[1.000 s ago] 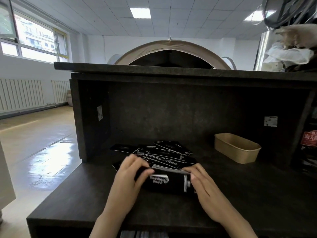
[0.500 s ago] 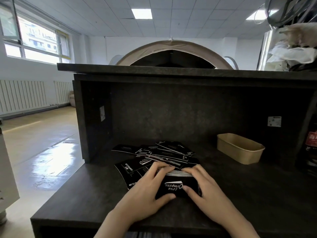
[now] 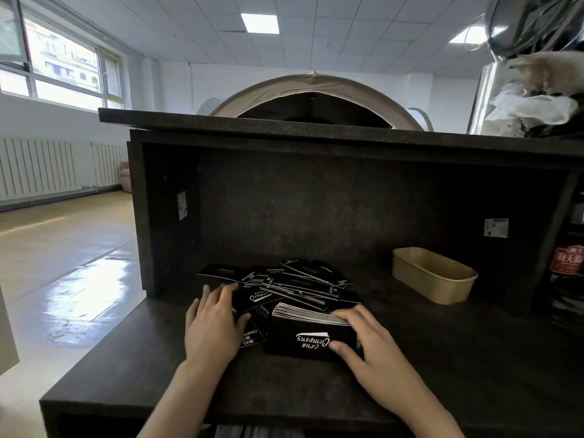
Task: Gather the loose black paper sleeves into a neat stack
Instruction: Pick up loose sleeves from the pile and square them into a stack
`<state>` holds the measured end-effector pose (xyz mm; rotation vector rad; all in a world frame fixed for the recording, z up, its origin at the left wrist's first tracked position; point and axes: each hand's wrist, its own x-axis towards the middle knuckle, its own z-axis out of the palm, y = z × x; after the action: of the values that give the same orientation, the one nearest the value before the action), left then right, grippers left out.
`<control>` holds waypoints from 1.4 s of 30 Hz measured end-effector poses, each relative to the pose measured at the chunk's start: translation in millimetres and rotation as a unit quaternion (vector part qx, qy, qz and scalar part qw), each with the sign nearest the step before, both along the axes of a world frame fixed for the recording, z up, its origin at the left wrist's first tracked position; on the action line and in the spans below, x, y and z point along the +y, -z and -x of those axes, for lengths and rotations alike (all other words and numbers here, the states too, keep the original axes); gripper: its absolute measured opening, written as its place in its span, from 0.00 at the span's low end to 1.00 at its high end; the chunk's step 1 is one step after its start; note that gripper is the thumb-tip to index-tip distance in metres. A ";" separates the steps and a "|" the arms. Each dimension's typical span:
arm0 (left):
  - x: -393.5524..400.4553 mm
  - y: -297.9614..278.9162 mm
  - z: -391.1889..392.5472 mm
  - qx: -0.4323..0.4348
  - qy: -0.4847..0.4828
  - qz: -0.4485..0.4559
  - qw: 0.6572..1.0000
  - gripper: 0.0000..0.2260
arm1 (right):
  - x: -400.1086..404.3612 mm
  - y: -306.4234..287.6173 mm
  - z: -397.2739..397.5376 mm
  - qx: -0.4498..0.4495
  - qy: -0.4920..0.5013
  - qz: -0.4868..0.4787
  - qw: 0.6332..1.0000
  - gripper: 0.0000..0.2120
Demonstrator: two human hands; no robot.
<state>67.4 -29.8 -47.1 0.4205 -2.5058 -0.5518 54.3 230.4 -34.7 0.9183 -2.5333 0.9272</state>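
Right hand point(image 3: 371, 339) grasping the gathered stack point(image 3: 311, 335) of black paper sleeves, fingers curled over its upper edge and thumb pressed on the front face beside the white script; stack standing on its long edge on the bench point(image 3: 158, 371), white sleeve edges showing along the top

Left hand point(image 3: 213, 320) released, fingers straight and spread, resting flat on the loose sleeves point(image 3: 284, 284) just left of the stack; one sleeve with white lettering partly under the palm and fingertips, another flat sleeve poking out between the two hands

Beyond both hands, a jumbled pile of the same loose black sleeves, overlapping at mixed angles, touching the back of the stack and reaching toward the dark rear wall of the bench recess

Further right of the right hand and well apart from it, a tan paper tray point(image 3: 434, 275), open side up, near the back wall; past it at the far right edge, a bottle with a red label point(image 3: 570, 263), only partly in view

Small white stickers on the left side wall and on the rear wall of the recess

Left of the left hand, past the bench end, shiny floor, white radiators point(image 3: 38, 167) and a window
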 end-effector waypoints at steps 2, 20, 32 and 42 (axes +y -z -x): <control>-0.8 0.0 3.1 -0.039 -0.008 0.013 0.999 0.23 | 0.4 0.2 0.5 0.001 0.001 0.001 1.000 0.15; 14.8 -16.1 -23.8 0.263 -0.079 -0.088 0.958 0.08 | 2.0 1.0 3.1 -0.014 0.069 0.022 0.997 0.18; 25.2 -13.2 -20.6 0.175 0.263 -0.020 0.949 0.05 | 0.4 -7.3 1.9 -0.073 0.008 0.108 0.991 0.17; 42.4 -11.7 -25.6 -0.001 0.360 0.077 0.930 0.32 | -2.0 -3.5 1.2 -0.034 0.011 0.000 0.999 0.24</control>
<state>93.1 12.6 -35.5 -0.5905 -2.6354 -0.6051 53.1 228.4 -31.2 0.8712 -2.5945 0.9661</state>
